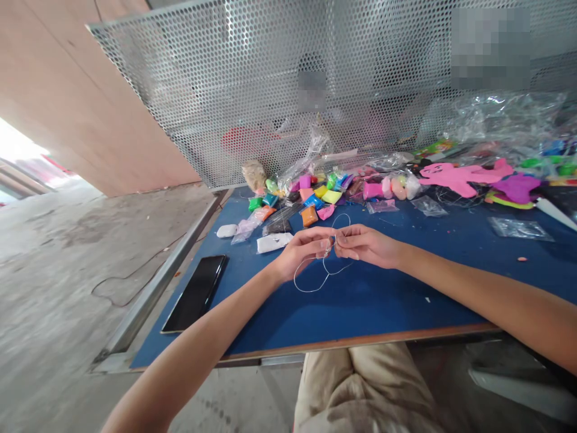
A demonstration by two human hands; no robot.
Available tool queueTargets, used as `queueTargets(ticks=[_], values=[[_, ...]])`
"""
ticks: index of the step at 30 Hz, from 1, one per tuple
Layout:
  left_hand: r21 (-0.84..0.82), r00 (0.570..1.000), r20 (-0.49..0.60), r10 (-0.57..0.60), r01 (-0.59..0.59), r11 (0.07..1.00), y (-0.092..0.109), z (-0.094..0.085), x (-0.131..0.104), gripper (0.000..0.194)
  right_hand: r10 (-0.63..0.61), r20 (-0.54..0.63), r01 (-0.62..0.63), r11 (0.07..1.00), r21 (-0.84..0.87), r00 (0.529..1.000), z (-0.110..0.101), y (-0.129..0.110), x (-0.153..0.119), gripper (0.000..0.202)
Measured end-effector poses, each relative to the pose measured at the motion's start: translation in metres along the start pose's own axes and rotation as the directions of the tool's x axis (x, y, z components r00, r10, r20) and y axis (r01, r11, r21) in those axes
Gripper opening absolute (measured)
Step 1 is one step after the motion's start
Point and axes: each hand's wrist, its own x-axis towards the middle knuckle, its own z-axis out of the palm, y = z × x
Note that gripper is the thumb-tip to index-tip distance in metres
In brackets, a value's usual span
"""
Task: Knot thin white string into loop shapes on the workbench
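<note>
A thin pale wire (311, 291) is bent into loops above the blue table, near the middle of the view. Its left part is pinched between the thumb and fingers of my left hand (303, 252). My right hand (367, 245) grips the same wire just to the right, and the fingertips of both hands nearly meet. One loop hangs below the hands and another rises above them. Small pale bits, too tiny to make out, sit on the wire by my left fingertips.
A black phone (195, 293) lies on the blue table (288, 325) at the left. Colourful clay packets (309, 215), a white packet (273, 242), a pink figure (455, 175) and clear plastic bags (520, 228) line the back, before a perforated metal screen (270, 72).
</note>
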Motion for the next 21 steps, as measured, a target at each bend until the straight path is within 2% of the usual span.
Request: queueTargets(ticks=[3,6,11,14,17,21], values=[[0.011,1.000,-0.014,0.017,-0.017,1.000,-0.004,-0.001,0.001,0.026,0.013,0.020,-0.014,1.000,0.028,1.000,0.002,0.000,-0.001,0.022],[0.047,0.995,-0.018,0.093,-0.092,0.995,-0.004,-0.003,0.002,0.021,-0.004,0.019,0.002,0.996,0.090,1.000,0.006,0.000,-0.001,0.020],[0.269,0.962,-0.034,0.272,-0.253,0.929,-0.003,-0.006,0.000,0.021,-0.100,-0.022,0.102,0.985,0.140,0.995,0.011,-0.002,-0.001,0.020],[0.438,0.918,-0.017,0.397,-0.350,0.828,-0.001,-0.006,-0.005,0.020,-0.146,-0.025,0.148,0.984,0.101,0.989,0.014,-0.005,-0.002,0.024],[0.599,0.859,0.029,0.512,-0.424,0.679,0.001,-0.004,-0.011,0.023,-0.173,-0.027,0.174,0.983,0.055,0.985,0.017,-0.007,-0.004,0.026],[0.751,0.734,0.151,0.662,-0.521,0.406,0.003,-0.002,-0.015,0.031,-0.240,-0.052,0.239,0.970,-0.036,0.969,0.019,-0.008,-0.005,0.023]])
